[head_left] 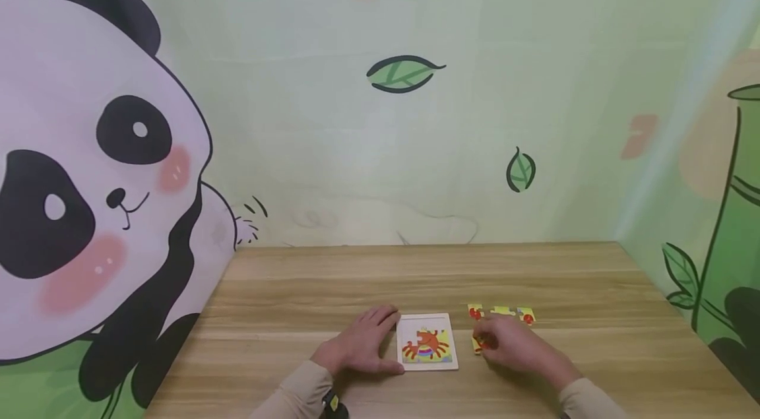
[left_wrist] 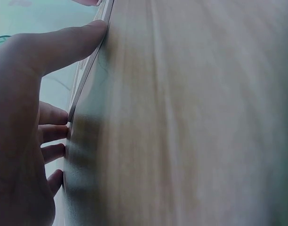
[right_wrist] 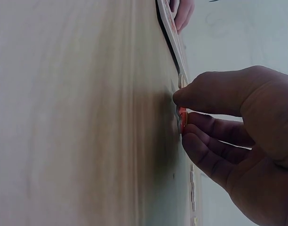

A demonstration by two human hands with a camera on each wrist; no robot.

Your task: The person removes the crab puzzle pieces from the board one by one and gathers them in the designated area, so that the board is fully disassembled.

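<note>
A white-framed jigsaw puzzle tray (head_left: 427,367) lies on the table, with a partly assembled red crab picture on yellow in its lower part. Along its left side rests my left hand (head_left: 366,342), the thumb at the near corner and the other fingers spread toward the far corner. In the left wrist view the thumb (left_wrist: 83,41) touches the tray's edge. To the right of the tray, my right hand (head_left: 512,344) pinches a red and yellow puzzle piece (head_left: 477,344) between thumb and fingers, low at the tabletop. The fingers partly hide this piece (right_wrist: 183,120) in the right wrist view.
Several loose puzzle pieces (head_left: 505,311) lie in a row just beyond my right hand. The wooden table (head_left: 309,287) ends at a backdrop (head_left: 332,161) printed with a panda, leaves and bamboo.
</note>
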